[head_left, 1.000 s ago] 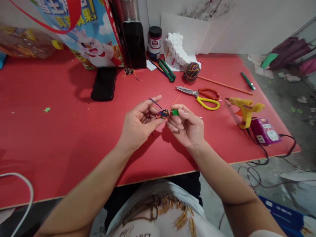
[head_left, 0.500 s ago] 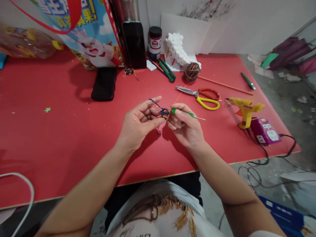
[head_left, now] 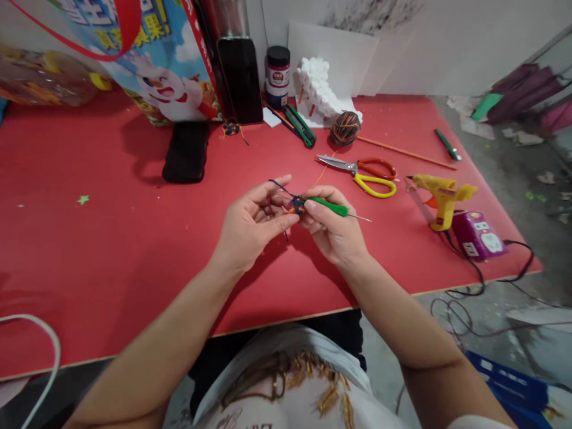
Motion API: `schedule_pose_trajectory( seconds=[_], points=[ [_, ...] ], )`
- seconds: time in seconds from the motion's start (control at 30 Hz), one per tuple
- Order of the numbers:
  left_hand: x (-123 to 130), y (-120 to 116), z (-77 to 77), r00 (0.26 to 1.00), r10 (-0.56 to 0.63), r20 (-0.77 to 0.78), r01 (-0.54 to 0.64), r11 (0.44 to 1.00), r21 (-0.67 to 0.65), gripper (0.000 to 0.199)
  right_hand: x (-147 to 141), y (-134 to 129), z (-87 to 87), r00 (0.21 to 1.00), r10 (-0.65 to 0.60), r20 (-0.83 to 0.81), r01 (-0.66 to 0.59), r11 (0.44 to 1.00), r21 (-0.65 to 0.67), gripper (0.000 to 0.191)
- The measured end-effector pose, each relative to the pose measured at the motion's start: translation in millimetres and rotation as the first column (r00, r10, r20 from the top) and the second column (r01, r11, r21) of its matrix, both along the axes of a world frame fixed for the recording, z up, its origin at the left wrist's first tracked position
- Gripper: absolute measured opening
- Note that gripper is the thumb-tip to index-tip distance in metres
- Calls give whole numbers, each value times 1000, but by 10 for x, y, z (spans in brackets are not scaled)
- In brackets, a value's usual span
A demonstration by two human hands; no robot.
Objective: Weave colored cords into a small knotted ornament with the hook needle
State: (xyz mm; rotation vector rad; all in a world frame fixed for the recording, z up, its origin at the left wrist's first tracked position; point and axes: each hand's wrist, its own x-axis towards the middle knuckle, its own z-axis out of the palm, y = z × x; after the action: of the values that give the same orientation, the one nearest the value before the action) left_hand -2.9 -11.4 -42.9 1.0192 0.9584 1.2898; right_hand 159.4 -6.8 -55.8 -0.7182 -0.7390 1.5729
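Between thumb and fingers, my left hand pinches a small multicoloured crochet piece. Dark blue yarn runs over its raised index finger. My right hand is closed round the green handle of a crochet hook, with a thin metal end sticking out to the right. The hook's other end meets the crochet piece, where fingers partly hide it. An orange strand leads up from the hands toward a multicoloured yarn ball. Scissors with red and yellow handles lie right of the strand.
On the red table are a black phone, a green cutter, a small crochet round, a paint jar and an orange stick. A yellow glue gun stands by a purple power box with cords.
My right hand has shifted slightly left, toward the crochet piece. The hook's handle now tilts and shows more beyond the thumb. My left hand keeps its hold almost unchanged.
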Motion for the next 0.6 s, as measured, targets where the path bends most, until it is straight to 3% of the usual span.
schedule_pose_trajectory(
  seconds=[0.37,0.6],
  points=[
    [-12,29,-1,961,-84,264,133,976,-174,60,-47,4,10,986,77,-146,-91,992,-86,20],
    [-13,38,31,929,-125,347,202,960,-195,62,-59,-4,39,992,71,-107,-79,995,-68,23]
  ],
)
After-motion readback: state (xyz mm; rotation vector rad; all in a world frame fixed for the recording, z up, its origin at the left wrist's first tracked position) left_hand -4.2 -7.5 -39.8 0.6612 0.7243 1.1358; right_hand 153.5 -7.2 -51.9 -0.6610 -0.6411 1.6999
